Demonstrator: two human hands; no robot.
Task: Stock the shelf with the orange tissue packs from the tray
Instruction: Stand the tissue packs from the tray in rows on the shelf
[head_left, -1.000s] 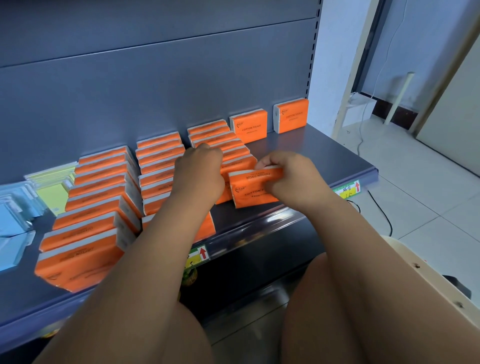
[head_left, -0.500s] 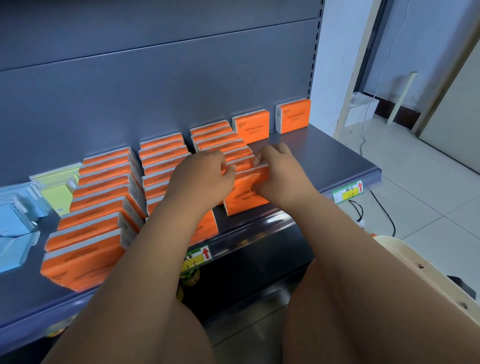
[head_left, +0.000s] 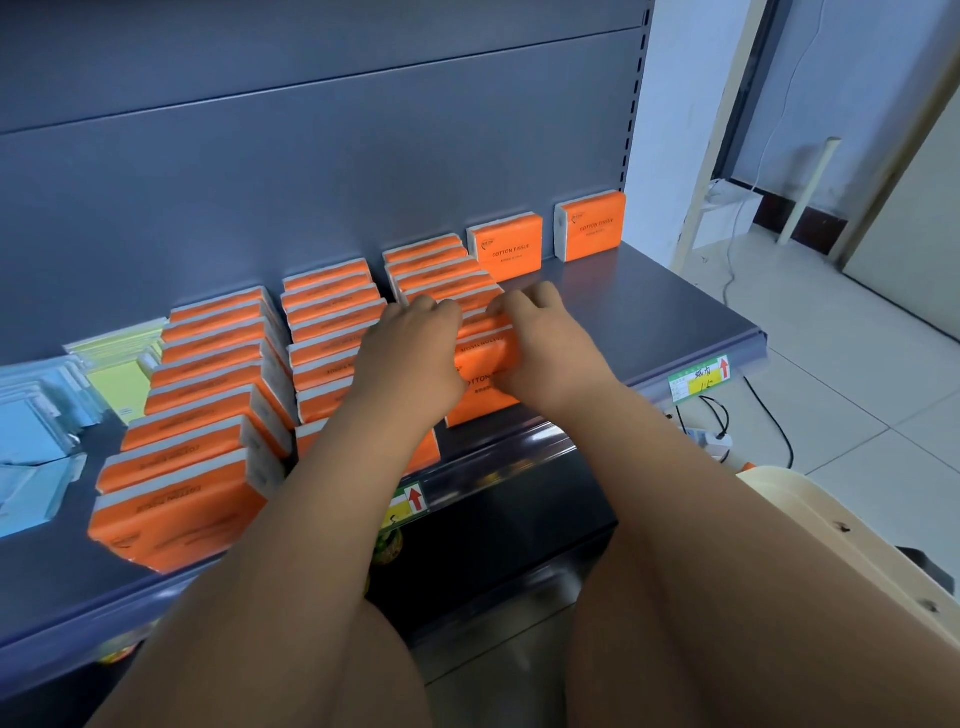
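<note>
Orange tissue packs stand in rows on the grey shelf (head_left: 649, 322): a left row (head_left: 208, 395), a middle row (head_left: 332, 317) and a third row (head_left: 441, 270). Two single packs (head_left: 511, 252) (head_left: 592, 226) lean on the back panel at the right. My right hand (head_left: 540, 348) grips the front pack (head_left: 480, 384) of the third row, which stands upright against the packs behind it. My left hand (head_left: 410, 358) presses on the same pack and the row from the left. A cream tray (head_left: 810, 525) edge shows at the lower right; its inside is hidden.
Yellow packs (head_left: 117, 364) and light blue packs (head_left: 31, 447) fill the shelf's left end. Price tags (head_left: 698, 379) hang on the shelf's front rail. Bare shelf lies right of the third row. Cables (head_left: 727, 415) trail over the tiled floor at the right.
My right hand carried the orange pack back from the shelf's front to the third row and stood it against the row. My left hand shifted right onto it.
</note>
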